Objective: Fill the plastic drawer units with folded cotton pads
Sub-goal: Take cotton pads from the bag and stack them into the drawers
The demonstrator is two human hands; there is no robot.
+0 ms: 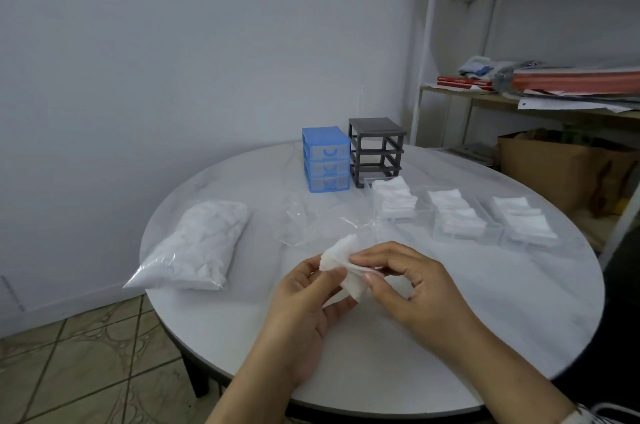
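Both hands meet over the near half of the round white table (450, 337): the left hand (304, 299), at about 6 o'clock of the tabletop, pinches the lower edge of a white cotton pad (343, 259) between thumb and fingers, and the right hand (408, 280) grips the pad's right side with curled fingers, so the pad is held above the table between them. At 9 o'clock lies a sealed clear bag of cotton pads (197, 247); a crumpled empty plastic wrapper (311, 219) lies near the centre. At 12 o'clock stands a blue drawer unit (325, 158) with all three drawers in, and just to its right a dark grey drawer frame (376, 150) with its slots bare. From 1 to 3 o'clock three clear drawers sit in a row, each holding folded pads: the first drawer (393, 200) touching the grey frame's foot, the middle drawer (457, 215), and the far-right drawer (524, 222).
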